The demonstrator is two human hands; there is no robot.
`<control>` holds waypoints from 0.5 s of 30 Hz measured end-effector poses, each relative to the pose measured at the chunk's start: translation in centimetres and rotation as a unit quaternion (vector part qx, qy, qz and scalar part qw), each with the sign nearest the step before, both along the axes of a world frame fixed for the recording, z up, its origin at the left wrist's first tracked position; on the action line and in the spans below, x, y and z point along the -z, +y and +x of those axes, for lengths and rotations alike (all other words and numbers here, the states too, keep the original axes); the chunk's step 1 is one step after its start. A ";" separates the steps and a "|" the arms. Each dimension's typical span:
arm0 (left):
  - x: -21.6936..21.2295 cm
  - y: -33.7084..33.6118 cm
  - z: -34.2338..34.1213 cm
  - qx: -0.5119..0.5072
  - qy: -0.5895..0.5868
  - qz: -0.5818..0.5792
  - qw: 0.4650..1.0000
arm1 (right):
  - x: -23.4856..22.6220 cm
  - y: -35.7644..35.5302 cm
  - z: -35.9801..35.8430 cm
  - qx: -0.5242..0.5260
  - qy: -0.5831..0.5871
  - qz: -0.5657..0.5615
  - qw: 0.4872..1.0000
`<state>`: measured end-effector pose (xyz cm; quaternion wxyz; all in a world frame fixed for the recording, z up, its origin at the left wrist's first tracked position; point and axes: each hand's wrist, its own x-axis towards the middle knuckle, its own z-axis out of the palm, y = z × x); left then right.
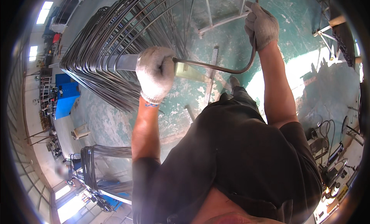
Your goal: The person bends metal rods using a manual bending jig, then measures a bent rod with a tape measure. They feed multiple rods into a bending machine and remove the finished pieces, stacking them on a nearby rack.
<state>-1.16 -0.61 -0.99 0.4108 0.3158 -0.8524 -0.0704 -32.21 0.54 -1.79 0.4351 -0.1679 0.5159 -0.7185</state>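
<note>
Near right end of flat bar (126, 63) w/ rod stack (81, 56) — gloved L hand (155, 73) & R hand (263, 26) gripping bent metal rod (231, 72).

Left hand (156, 75) hemmed in on its left by a dense stack of bent rods (96, 35); slots between loops look too tight for a fist. Pale beam (127, 63) runs among the loops, right up to that hand. Wide gap between it and the right hand (264, 27), but the bent rod (221, 69) both grip walls off the near side; thin metal frame (223, 22) lies at the far side. Roomiest passage I see: over green floor (296, 21), right of the right hand, as far as a pale tubular stand (324, 30).
</note>
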 end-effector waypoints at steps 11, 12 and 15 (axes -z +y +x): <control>0.0 0.1 -0.3 0.004 0.000 0.002 1.000 | 1.0 -1.3 -0.8 -0.045 -0.001 -0.016 0.999; 0.0 0.1 -0.3 0.004 0.000 0.005 1.000 | 0.9 -1.4 -0.7 -0.043 0.008 -0.013 0.999; 0.1 0.1 -0.5 0.002 0.001 0.009 1.000 | 1.1 -1.7 -1.1 -0.054 0.015 -0.012 0.998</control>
